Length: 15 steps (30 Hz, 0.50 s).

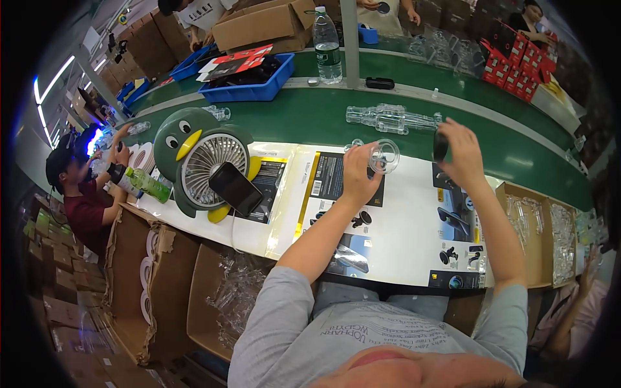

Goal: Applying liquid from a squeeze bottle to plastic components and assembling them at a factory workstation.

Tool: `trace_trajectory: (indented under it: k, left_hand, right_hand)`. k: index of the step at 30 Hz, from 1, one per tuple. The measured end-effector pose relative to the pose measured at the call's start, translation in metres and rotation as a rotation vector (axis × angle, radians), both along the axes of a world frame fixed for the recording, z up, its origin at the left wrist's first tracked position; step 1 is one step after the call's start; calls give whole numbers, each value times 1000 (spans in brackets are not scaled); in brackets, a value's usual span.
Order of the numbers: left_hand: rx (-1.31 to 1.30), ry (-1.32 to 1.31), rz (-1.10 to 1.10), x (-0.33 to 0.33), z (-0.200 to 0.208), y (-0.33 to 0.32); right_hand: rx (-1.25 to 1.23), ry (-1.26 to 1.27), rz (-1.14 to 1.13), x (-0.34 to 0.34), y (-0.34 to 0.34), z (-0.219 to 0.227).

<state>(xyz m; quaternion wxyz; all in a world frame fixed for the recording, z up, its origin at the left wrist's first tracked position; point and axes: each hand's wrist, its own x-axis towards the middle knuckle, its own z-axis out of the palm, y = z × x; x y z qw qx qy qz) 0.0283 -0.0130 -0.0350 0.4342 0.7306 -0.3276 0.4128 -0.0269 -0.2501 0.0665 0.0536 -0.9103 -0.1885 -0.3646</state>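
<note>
My left hand is closed round a clear plastic part with a round, cup-like end, held above the printed card on the bench. To its right, my right hand grips a black round disc edge-on between thumb and fingers. The disc and the clear part are apart. Just beyond both hands, a row of clear plastic parts lies on the green conveyor belt. Its right end comes close to my right fingers.
Left of my hands stand a penguin-shaped fan and a phone leaning on it. Cardboard boxes of clear parts flank me. Beyond are a blue tray, a water bottle and a metal post. Co-workers sit around.
</note>
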Motion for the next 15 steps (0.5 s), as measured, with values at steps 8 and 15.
trace_trajectory:
  k: [8, 15]
  left_hand:
    - [-72, 204, -78, -6, 0, -5]
    - [-100, 267, -120, -11, -6, -12]
  right_hand:
    - [1120, -8, 280, 19, 14, 32]
    - [1528, 144, 566, -9, 38, 32]
